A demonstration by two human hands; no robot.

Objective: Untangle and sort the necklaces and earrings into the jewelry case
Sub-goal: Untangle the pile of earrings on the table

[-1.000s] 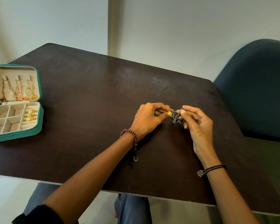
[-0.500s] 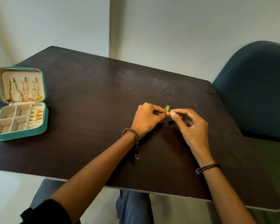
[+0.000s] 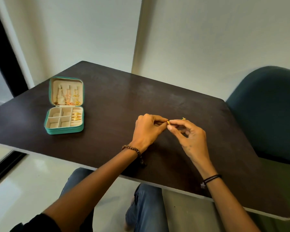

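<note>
A small gold earring (image 3: pixel 168 122) is pinched between my left hand (image 3: pixel 147 130) and my right hand (image 3: pixel 188 137), just above the dark table (image 3: pixel 117 104), right of its middle. Another small gold piece (image 3: pixel 184 118) lies on the table just behind my right hand. The teal jewelry case (image 3: pixel 65 130) stands open at the table's left. Necklaces (image 3: pixel 68 97) hang in its upright lid. Gold earrings (image 3: pixel 76 116) lie in its right-hand slot, while its square compartments look bare.
A dark blue chair (image 3: pixel 271 111) stands against the table's right side. The table's near edge runs above my knees in blue jeans (image 3: pixel 146 206). A pale wall rises behind the table, with a dark frame at the far left.
The dark beaded piece seen a second ago is gone from my fingers; only a small gold piece shows between them. The view has tilted, so the case appears further right.
</note>
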